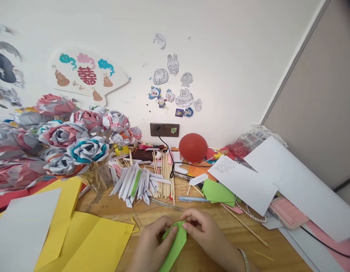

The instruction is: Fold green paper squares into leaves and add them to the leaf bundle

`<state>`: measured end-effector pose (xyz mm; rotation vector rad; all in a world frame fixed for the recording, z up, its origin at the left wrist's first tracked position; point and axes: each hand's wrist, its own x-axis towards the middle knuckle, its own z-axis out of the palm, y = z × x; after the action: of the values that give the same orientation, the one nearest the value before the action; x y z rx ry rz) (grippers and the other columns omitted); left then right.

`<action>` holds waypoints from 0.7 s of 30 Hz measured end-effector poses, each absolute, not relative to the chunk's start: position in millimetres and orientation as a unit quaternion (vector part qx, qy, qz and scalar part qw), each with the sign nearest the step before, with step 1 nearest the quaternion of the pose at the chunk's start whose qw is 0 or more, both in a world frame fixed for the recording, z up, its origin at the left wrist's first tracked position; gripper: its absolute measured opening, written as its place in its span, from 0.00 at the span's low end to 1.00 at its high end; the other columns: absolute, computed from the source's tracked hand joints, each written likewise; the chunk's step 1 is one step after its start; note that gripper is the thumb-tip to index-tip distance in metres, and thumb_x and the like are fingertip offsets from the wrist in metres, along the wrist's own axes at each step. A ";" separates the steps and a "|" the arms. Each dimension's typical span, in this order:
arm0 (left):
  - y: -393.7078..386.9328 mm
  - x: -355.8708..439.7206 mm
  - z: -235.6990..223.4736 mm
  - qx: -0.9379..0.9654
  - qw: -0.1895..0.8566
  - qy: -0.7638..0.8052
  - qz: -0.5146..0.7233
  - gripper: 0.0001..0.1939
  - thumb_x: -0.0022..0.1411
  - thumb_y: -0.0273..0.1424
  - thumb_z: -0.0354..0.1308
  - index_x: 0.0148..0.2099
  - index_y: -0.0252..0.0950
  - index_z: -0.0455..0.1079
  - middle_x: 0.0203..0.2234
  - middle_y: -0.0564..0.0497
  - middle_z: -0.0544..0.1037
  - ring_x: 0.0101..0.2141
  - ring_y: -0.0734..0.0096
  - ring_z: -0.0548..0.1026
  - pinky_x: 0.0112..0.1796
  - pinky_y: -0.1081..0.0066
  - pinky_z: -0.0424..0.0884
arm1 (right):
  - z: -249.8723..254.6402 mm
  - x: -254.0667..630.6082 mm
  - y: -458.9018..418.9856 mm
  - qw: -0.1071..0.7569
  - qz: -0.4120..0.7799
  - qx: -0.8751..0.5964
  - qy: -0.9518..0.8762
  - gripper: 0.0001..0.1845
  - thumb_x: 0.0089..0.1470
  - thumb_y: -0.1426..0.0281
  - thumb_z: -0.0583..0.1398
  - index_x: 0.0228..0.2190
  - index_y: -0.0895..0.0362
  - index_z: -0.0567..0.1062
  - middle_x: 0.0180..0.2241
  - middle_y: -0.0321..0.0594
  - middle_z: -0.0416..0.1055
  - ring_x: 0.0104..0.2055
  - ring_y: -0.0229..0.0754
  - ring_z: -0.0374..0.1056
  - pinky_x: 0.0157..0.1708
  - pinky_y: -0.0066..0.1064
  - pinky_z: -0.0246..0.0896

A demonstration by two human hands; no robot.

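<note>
A folded strip of green paper (176, 249) is held between both hands just above the wooden table. My left hand (154, 243) grips its left side, thumb on top and fingers curled behind. The upper right corner of the paper is pinched between thumb and forefinger of my right hand (205, 230). Beyond the hands lies a pile of folded white paper pieces (138, 185) with one green piece among them. Flat green sheets (219, 191) lie to the right, next to a light blue pen (193, 199).
Paper flowers (88, 149) crowd the left. Yellow paper (98, 241) covers the table's left front. Wooden sticks (165, 175) and a red balloon (192, 147) are at the back. A stick (245, 224), white sheets (240, 181) and a pink keyboard-like device (288, 212) lie at right.
</note>
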<state>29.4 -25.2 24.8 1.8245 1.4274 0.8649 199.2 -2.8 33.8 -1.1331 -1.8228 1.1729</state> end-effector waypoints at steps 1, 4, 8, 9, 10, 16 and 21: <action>-25.4 29.4 24.4 0.690 0.335 0.547 0.335 0.14 0.60 0.37 0.47 0.27 0.37 0.66 0.20 0.54 0.69 0.24 0.70 0.68 0.25 0.76 0.62 | 33.8 199.0 -2.5 0.343 0.456 -0.434 -0.697 0.04 0.50 0.72 0.56 0.30 0.58 0.71 0.25 0.35 0.67 0.29 0.40 0.64 0.29 0.27 0.57; -27.1 28.5 24.4 0.703 0.338 0.536 0.322 0.13 0.59 0.38 0.48 0.27 0.37 0.67 0.20 0.55 0.68 0.23 0.71 0.66 0.25 0.76 0.60 | 34.4 197.8 -2.6 0.336 0.449 -0.435 -0.705 0.03 0.49 0.73 0.56 0.25 0.58 0.69 0.22 0.33 0.64 0.26 0.37 0.61 0.26 0.26 0.55; -29.8 27.7 26.7 0.739 0.300 0.520 0.305 0.15 0.60 0.39 0.48 0.26 0.37 0.67 0.20 0.54 0.69 0.23 0.71 0.66 0.25 0.76 0.58 | 35.2 196.6 -4.6 0.322 0.429 -0.429 -0.727 0.04 0.47 0.76 0.56 0.24 0.58 0.70 0.22 0.33 0.65 0.26 0.36 0.61 0.26 0.24 0.53; -30.1 28.0 27.2 0.741 0.293 0.519 0.308 0.16 0.61 0.39 0.48 0.26 0.37 0.67 0.19 0.54 0.69 0.23 0.71 0.66 0.25 0.76 0.58 | 34.8 196.4 -4.9 0.320 0.425 -0.428 -0.730 0.04 0.47 0.77 0.56 0.24 0.58 0.70 0.23 0.33 0.65 0.26 0.36 0.61 0.26 0.24 0.53; -30.2 28.3 27.4 0.739 0.292 0.520 0.313 0.17 0.61 0.39 0.47 0.25 0.37 0.66 0.19 0.54 0.68 0.22 0.72 0.65 0.24 0.76 0.58 | 34.1 196.4 -5.1 0.320 0.421 -0.429 -0.733 0.04 0.46 0.77 0.57 0.24 0.58 0.71 0.23 0.33 0.66 0.26 0.36 0.61 0.26 0.24 0.54; -27.1 29.5 24.1 0.697 0.369 0.521 0.326 0.17 0.60 0.40 0.46 0.23 0.37 0.62 0.17 0.57 0.62 0.21 0.73 0.61 0.23 0.76 0.57 | 27.4 195.8 -3.8 0.332 0.431 -0.436 -0.717 0.04 0.45 0.77 0.57 0.25 0.58 0.72 0.22 0.33 0.66 0.26 0.36 0.61 0.25 0.23 0.54; -24.3 27.7 22.6 0.700 0.395 0.508 0.309 0.19 0.60 0.43 0.45 0.23 0.37 0.62 0.18 0.56 0.63 0.23 0.72 0.63 0.26 0.76 0.59 | 28.0 198.2 -2.7 0.363 0.465 -0.421 -0.688 0.05 0.48 0.73 0.57 0.29 0.57 0.73 0.23 0.33 0.65 0.27 0.36 0.62 0.26 0.24 0.55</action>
<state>27.7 -24.3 22.6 1.7751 1.2867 0.7845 198.2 -2.7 28.0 -1.0847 -1.7718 1.1977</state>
